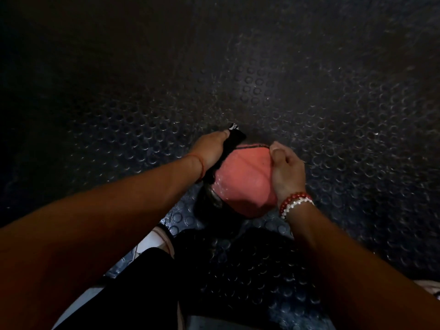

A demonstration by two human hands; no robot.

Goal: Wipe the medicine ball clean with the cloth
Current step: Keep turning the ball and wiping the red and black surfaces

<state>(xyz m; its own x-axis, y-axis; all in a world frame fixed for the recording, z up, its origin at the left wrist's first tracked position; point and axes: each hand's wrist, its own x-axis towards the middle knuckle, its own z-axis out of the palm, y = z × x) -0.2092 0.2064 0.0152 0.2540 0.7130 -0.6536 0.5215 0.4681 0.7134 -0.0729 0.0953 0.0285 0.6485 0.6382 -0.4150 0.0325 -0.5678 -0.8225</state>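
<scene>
A pink cloth (245, 179) with a dark stitched hem lies draped over the top of a dark medicine ball (214, 201), which sits on the floor just ahead of my feet. Only the ball's lower left side shows. My right hand (285, 170) pinches the cloth's far right edge between thumb and fingers. My left hand (212, 148) grips a black strap (234, 136) with a white tag that runs down the ball's left side. Whether the strap belongs to the ball I cannot tell.
Black studded rubber flooring (262, 86) spreads all around, dim toward the edges. My leg in black trousers (142, 282) and a pale shoe (152, 239) sit close below the ball. Another pale object (432, 288) peeks in at the right edge.
</scene>
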